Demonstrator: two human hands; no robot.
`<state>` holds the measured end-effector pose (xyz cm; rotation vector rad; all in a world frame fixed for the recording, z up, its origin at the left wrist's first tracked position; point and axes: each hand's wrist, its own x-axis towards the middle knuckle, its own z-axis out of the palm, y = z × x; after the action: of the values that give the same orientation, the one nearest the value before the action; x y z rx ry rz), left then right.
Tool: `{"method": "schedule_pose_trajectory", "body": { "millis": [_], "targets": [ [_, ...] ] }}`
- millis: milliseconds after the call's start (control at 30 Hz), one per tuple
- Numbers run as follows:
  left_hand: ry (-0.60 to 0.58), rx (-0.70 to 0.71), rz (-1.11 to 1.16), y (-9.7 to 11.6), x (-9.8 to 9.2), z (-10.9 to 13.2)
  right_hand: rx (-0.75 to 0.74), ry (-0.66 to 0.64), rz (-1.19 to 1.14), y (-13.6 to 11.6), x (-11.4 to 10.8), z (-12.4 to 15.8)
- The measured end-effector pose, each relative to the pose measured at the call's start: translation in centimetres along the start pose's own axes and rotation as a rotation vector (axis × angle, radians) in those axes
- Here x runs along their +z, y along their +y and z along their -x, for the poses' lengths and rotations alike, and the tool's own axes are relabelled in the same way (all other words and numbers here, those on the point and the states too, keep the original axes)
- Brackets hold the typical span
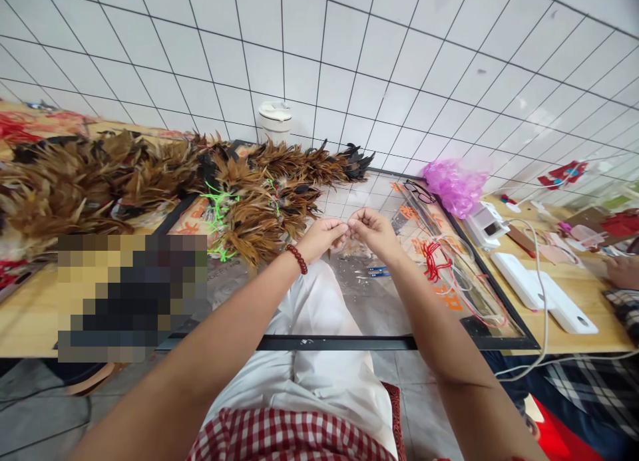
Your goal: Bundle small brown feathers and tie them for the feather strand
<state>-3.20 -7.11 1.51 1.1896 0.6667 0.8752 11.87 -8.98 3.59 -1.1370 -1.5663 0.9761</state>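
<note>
Over the glass tabletop [344, 314], my left hand [327, 238] and my right hand [372, 231] meet fingertip to fingertip. Both are closed in a pinch, and whatever lies between the fingers is too small to make out. A beaded bracelet [297, 259] circles my left wrist. Just left of my hands lie bundles of brown feathers [249, 235], with bright green ties [217, 208] among them. Below my right hand rests a small blue-handled tool [378, 272]. Red cord [436, 261] lies coiled to the right of my right forearm.
More feathers [90, 188] cover the left side. A white lidded cup [274, 120] stands by the tiled wall. Rightward are eyeglasses [420, 192], a pink plastic bag [456, 185], a white device [485, 225], white power banks [566, 301] and a cable [542, 341]. Another person's hand [622, 273] shows far right.
</note>
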Motion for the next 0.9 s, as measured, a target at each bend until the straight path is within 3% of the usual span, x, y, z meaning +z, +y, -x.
{"method": "schedule_pose_trajectory", "body": {
  "millis": [67, 167, 300, 400, 500, 567, 633, 700, 767, 900],
  "targets": [
    [0.005, -0.040, 0.089, 0.1, 0.1, 0.0, -0.020, 0.027, 0.032, -0.1, -0.1, 0.0],
    [0.130, -0.014, 0.110, 0.3, 0.0, -0.1, -0.095, 0.033, 0.290, -0.5, -1.0, 0.2],
    [0.317, 0.045, 0.033, 0.0, -0.6, -0.9, -0.220, -0.007, 0.811, -1.4, -2.5, 0.6],
    [0.344, 0.067, -0.120, -0.5, -0.9, -1.3, -0.311, -0.043, 0.928, -2.1, -2.8, 0.9],
    [0.227, 0.079, -0.335, -0.6, -0.8, -1.0, -0.464, -0.076, 0.845, -2.4, -2.5, 1.0],
    [0.044, 0.040, -0.390, -0.3, -0.4, -0.4, -0.531, -0.079, 0.752, -2.2, -2.3, 0.8],
    [-0.164, -0.010, -0.353, 0.1, 0.1, 0.2, -0.529, -0.083, 0.704, -1.8, -2.5, 0.6],
    [-0.266, -0.024, -0.277, 0.3, 0.3, 0.5, -0.476, -0.097, 0.709, -1.1, -3.0, 0.5],
    [-0.204, 0.004, -0.209, 0.2, 0.3, 0.4, -0.410, -0.117, 0.756, -0.6, -3.4, 0.6],
    [0.121, 0.147, -0.373, -0.5, -0.3, -0.4, -0.362, -0.221, 0.808, -1.0, -3.6, 1.0]
  ]
}}
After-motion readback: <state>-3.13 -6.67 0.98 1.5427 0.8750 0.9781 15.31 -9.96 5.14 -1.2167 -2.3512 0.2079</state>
